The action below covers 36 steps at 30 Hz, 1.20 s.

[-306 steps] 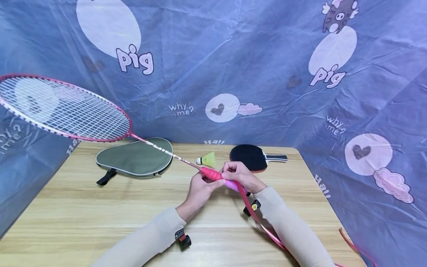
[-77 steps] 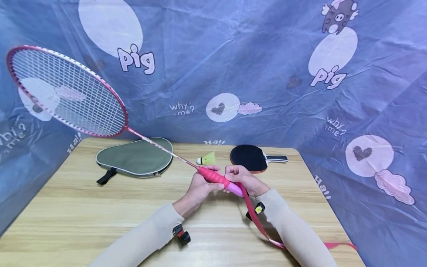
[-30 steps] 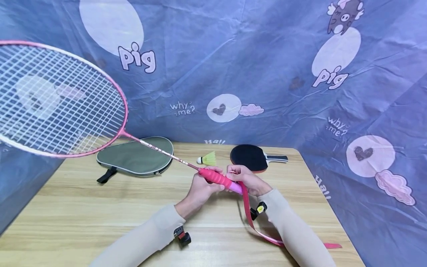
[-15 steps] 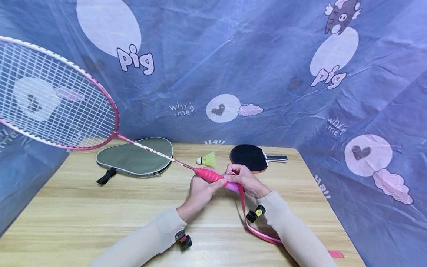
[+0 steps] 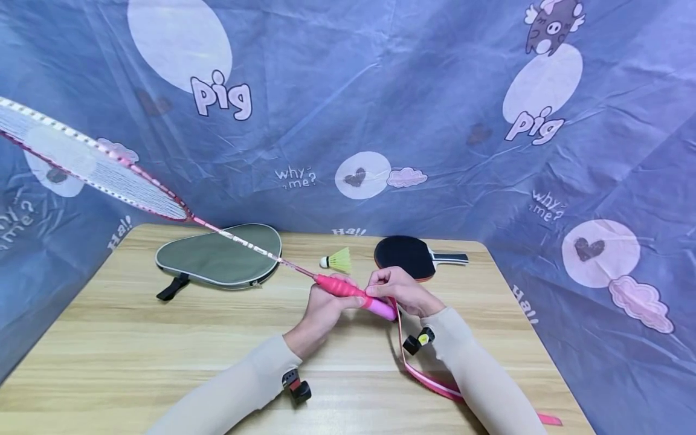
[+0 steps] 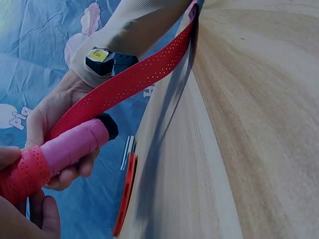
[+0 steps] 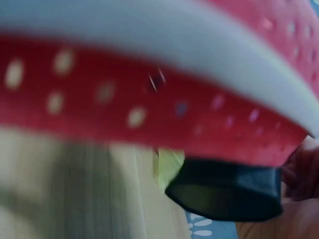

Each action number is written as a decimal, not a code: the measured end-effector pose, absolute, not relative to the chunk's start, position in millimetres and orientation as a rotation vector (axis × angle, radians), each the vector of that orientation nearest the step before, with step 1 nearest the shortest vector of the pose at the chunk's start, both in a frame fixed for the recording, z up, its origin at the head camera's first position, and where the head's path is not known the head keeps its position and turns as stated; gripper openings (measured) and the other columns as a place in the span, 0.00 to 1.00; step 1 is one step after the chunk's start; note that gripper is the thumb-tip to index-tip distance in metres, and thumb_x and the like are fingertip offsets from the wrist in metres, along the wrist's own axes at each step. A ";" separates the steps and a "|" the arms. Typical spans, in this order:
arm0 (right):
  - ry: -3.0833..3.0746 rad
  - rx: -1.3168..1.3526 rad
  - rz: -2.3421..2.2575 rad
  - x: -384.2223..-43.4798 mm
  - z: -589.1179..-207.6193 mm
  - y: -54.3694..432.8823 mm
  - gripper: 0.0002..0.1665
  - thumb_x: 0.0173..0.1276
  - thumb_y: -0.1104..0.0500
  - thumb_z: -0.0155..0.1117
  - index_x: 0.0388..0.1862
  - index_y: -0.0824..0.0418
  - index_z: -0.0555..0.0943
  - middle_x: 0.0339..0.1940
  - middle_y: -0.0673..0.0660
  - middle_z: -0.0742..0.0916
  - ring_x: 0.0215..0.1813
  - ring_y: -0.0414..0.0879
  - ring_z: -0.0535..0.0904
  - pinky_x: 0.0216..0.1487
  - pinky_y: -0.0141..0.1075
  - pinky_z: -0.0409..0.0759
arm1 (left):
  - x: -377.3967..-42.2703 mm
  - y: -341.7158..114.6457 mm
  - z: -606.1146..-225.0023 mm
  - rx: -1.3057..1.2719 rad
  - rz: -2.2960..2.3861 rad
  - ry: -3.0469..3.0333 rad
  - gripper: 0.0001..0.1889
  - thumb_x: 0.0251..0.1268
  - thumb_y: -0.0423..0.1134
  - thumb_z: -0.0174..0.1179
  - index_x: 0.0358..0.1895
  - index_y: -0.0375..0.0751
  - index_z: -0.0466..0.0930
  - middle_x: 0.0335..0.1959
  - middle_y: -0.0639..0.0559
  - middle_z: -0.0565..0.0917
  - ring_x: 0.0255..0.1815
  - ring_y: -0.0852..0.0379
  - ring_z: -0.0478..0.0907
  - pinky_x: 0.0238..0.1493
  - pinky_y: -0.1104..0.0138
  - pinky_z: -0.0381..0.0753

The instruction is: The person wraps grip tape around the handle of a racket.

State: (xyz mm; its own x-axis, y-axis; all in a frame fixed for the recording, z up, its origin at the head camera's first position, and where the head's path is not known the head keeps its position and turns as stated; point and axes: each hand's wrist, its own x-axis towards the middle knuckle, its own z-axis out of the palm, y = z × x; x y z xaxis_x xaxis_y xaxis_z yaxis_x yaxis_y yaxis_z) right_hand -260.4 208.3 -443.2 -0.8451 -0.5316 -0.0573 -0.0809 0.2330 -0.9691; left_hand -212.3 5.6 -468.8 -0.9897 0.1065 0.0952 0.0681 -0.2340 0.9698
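Note:
My left hand [image 5: 321, 308] holds a pink-and-white badminton racket [image 5: 250, 244] by its handle, thumb along the grip. The racket head rises to the far left, seen nearly edge-on and cut by the frame. Red perforated grip tape [image 6: 25, 172] is wound round the upper handle. Below it the pink handle section [image 6: 77, 142] is bare down to a black butt cap [image 6: 108, 127]. My right hand [image 5: 401, 290] pinches the tape where it leaves the windings. Its loose length [image 5: 435, 386] drops to the table and passes under the right forearm. In the right wrist view, tape [image 7: 114, 99] covers much of the picture.
A wooden table [image 5: 163, 362] lies below. Along its back are a green paddle case [image 5: 217, 257], a yellow shuttlecock [image 5: 338, 260] and a black table tennis paddle [image 5: 405, 257]. A blue printed cloth [image 5: 304, 121] hangs behind and at both sides.
Over ten seconds the wound tape has grown further down the handle, and the tape's tail has drawn in from the right edge. The racket head has turned from face-on to nearly edge-on.

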 end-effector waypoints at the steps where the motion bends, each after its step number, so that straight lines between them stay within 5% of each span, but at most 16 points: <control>1: 2.140 -0.558 -1.634 -261.1 -442.9 209.2 0.07 0.63 0.66 0.68 0.26 0.60 0.82 0.18 0.45 0.82 0.19 0.35 0.67 0.19 0.26 0.64 | -212.4 5.3 -468.9 0.220 2.438 1.917 0.17 0.41 0.25 0.73 0.40 0.35 0.85 0.39 0.47 0.87 0.41 0.57 0.81 0.49 0.67 0.78; 6: 2.090 -0.572 -1.612 -264.9 -440.6 214.7 0.05 0.64 0.66 0.68 0.28 0.59 0.84 0.21 0.44 0.83 0.21 0.35 0.68 0.21 0.25 0.67 | -212.4 4.8 -467.0 0.231 2.454 1.869 0.21 0.40 0.22 0.72 0.45 0.28 0.83 0.36 0.56 0.86 0.41 0.58 0.81 0.47 0.68 0.79; 14: 1.971 -0.615 -1.592 -269.1 -443.1 221.0 0.11 0.69 0.67 0.60 0.30 0.56 0.84 0.24 0.44 0.84 0.26 0.36 0.73 0.26 0.26 0.70 | -211.4 2.2 -462.1 0.282 2.442 1.774 0.21 0.41 0.23 0.73 0.44 0.29 0.83 0.35 0.58 0.87 0.42 0.58 0.82 0.47 0.68 0.80; 21: 1.639 -0.624 -1.668 -268.2 -445.9 220.4 0.13 0.76 0.67 0.50 0.31 0.57 0.76 0.31 0.49 0.86 0.34 0.45 0.88 0.42 0.40 0.89 | -212.1 -1.3 -460.0 0.367 2.399 1.738 0.21 0.42 0.21 0.71 0.46 0.27 0.82 0.35 0.59 0.88 0.42 0.58 0.83 0.48 0.69 0.82; 30: 1.900 -0.635 -1.731 -261.5 -441.5 214.8 0.10 0.74 0.64 0.56 0.30 0.60 0.72 0.22 0.50 0.86 0.21 0.42 0.85 0.20 0.32 0.82 | -210.4 8.3 -463.9 0.330 2.521 1.724 0.32 0.49 0.23 0.72 0.62 0.31 0.75 0.52 0.48 0.86 0.52 0.58 0.83 0.57 0.72 0.82; 36: 1.999 -0.690 -1.777 -256.0 -439.7 206.0 0.09 0.72 0.65 0.60 0.30 0.62 0.74 0.23 0.49 0.88 0.22 0.41 0.85 0.21 0.33 0.83 | -208.1 13.3 -464.8 0.205 2.548 1.896 0.25 0.48 0.34 0.79 0.52 0.41 0.81 0.46 0.49 0.86 0.43 0.60 0.81 0.47 0.71 0.80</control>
